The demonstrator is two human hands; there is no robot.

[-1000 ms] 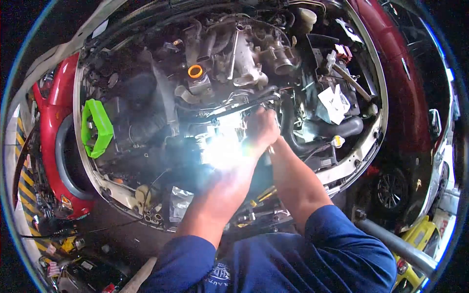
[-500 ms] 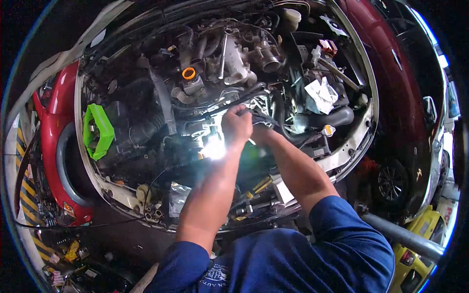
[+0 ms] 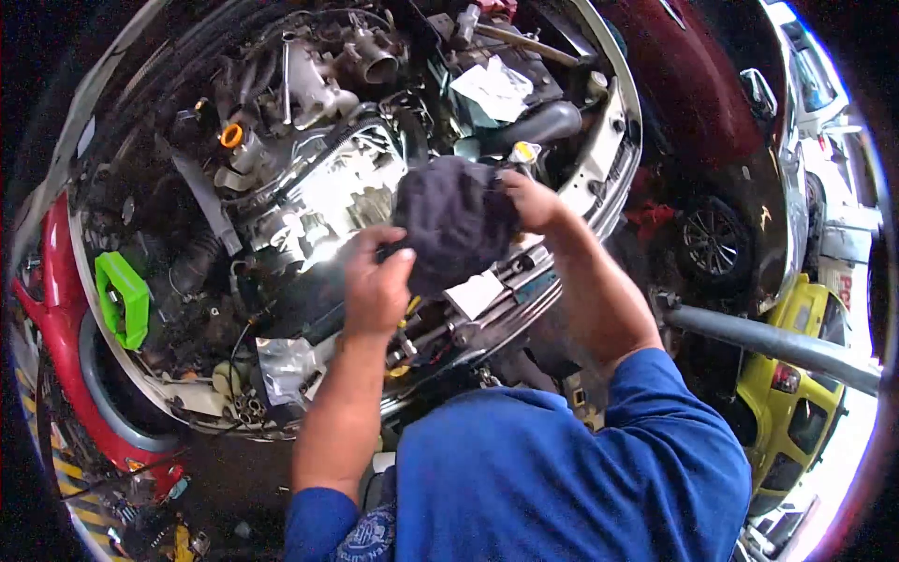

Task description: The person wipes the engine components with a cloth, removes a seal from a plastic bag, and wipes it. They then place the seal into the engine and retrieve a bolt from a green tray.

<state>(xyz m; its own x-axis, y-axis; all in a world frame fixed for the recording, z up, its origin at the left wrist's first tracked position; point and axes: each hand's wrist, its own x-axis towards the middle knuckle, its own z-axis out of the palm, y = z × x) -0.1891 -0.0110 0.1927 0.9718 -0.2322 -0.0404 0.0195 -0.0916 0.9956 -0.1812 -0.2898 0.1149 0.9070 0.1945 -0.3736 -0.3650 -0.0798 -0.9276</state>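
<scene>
A dark cloth (image 3: 451, 223), likely a rag, is stretched between my two hands over the front of the engine bay. My left hand (image 3: 375, 281) grips its lower left edge, thumb pointing up. At the cloth's upper right, the fingers of my right hand (image 3: 529, 201) close on its edge. Behind the cloth lies the brightly lit engine (image 3: 328, 201), partly covered by it. A white paper (image 3: 475, 294) on the front of the bay shows just below the cloth.
A green hexagonal tray (image 3: 134, 298) sits at the bay's left. Crumpled white paper (image 3: 493, 88) and a hammer-like wooden handle (image 3: 526, 43) lie at the back right. A silver packet (image 3: 286, 370) rests at the front edge. A grey metal post (image 3: 777, 339) crosses on the right.
My hands were close together, low over the engine. Now they are apart and nearer the front, with the dark cloth spread between them. The view has shifted to the right.
</scene>
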